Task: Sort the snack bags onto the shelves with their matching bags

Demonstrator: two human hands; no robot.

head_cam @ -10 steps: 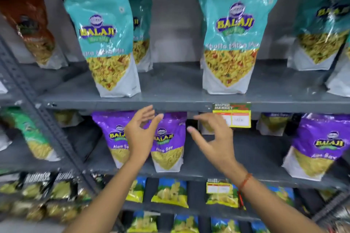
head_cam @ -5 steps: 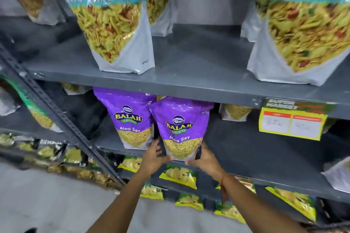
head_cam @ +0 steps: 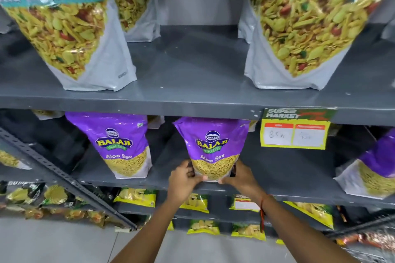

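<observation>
A purple Aloo Sev bag [head_cam: 210, 145] stands upright on the middle grey shelf [head_cam: 288, 188]. My left hand [head_cam: 184, 179] grips its lower left corner and my right hand [head_cam: 240, 177] grips its lower right corner. A second purple Aloo Sev bag [head_cam: 120, 143] stands apart to the left on the same shelf, and a third [head_cam: 376, 166] sits at the right edge. On the upper shelf [head_cam: 192, 92] stand two teal Khatta Mitha Mix bags, one on the left [head_cam: 64, 28] and one on the right [head_cam: 310, 28].
A yellow price tag [head_cam: 295, 132] hangs from the upper shelf's edge right of the held bag. Small yellow-green snack packs [head_cam: 203, 226] fill the lower shelves. A slanted metal upright [head_cam: 64, 177] crosses at the left. Grey floor [head_cam: 53, 241] lies below.
The held purple bag has shifted right, away from the left purple bag it was touching. Both hands stayed on its bottom corners. The view has moved closer to the shelves.
</observation>
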